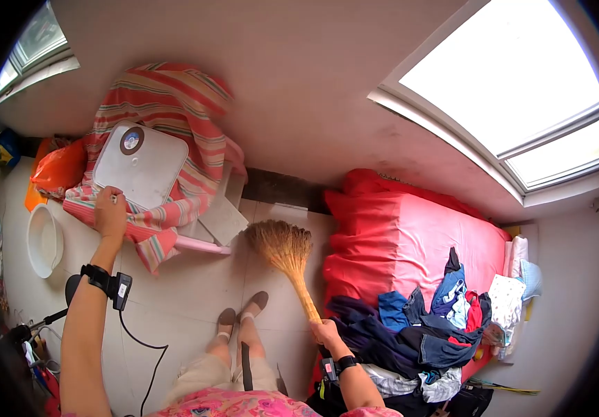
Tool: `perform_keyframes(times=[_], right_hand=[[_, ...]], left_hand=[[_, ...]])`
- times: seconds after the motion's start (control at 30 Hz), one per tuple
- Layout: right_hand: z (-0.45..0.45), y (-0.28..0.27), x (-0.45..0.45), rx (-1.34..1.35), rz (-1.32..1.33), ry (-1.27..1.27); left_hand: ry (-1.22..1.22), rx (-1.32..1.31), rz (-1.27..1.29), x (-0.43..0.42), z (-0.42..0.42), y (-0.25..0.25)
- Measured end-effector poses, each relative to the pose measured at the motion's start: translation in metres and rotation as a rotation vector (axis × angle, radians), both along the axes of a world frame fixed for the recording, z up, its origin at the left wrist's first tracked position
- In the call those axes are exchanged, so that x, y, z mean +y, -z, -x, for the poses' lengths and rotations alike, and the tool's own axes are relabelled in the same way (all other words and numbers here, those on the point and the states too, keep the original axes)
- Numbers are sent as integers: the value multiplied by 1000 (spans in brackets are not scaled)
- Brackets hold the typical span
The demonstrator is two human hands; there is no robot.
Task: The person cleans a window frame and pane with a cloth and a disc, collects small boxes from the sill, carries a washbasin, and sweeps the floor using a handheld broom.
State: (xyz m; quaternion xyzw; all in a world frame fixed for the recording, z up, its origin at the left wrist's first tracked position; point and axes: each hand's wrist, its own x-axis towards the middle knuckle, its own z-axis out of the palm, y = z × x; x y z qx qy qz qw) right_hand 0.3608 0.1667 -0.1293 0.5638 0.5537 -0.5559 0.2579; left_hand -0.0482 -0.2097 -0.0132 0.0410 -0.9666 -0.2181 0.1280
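Observation:
My right hand (324,332) is wrapped round the handle of a straw broom (288,257), whose bristles point away from me above the tiled floor. My left hand (110,214) is stretched forward with its fingers curled together at the near edge of a flat white bathroom scale (152,169). Whatever is between those fingers, if anything, I cannot make out. Under the scale lies a pink striped cloth (187,104), draped over a piece of furniture with a pale, pink-edged base (202,244).
A white basin (44,240) and an orange bag (60,169) are on the left. To the right is a bed with a red sheet (396,229), with piled clothes (417,333) on it. A black cable (143,344) hangs from my left wrist device.

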Motion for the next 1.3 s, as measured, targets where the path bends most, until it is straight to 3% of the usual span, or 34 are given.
perform_keyframes(times=[0.07, 0.33, 0.43, 0.53, 0.67, 0.83, 0.93, 1.17, 1.3], right_hand=[[35, -3, 5, 37, -66, 58], [124, 118, 94, 107, -133, 178], [125, 152, 111, -58, 24, 409], [72, 205, 107, -112, 225, 586], [-10, 193, 58, -117, 328, 643], [-126, 174, -34, -174, 509, 794], [-173, 149, -112, -243, 454, 884], [-282, 94, -296, -342, 642, 1198], [-323, 31, -330, -265, 687, 1226]], left_hand=[[2, 18, -14, -1, 1, 3], [4, -56, -56, -10, 4, 1], [7, -100, -102, -16, 5, 1], [64, -39, -75, -15, 3, 0], [91, -65, -124, -22, 6, 3], [112, -74, -10, -26, 13, 9], [175, -39, 69, -28, 20, 13], [225, -62, 106, -41, 46, 30], [211, -68, 117, -36, 48, 31]])
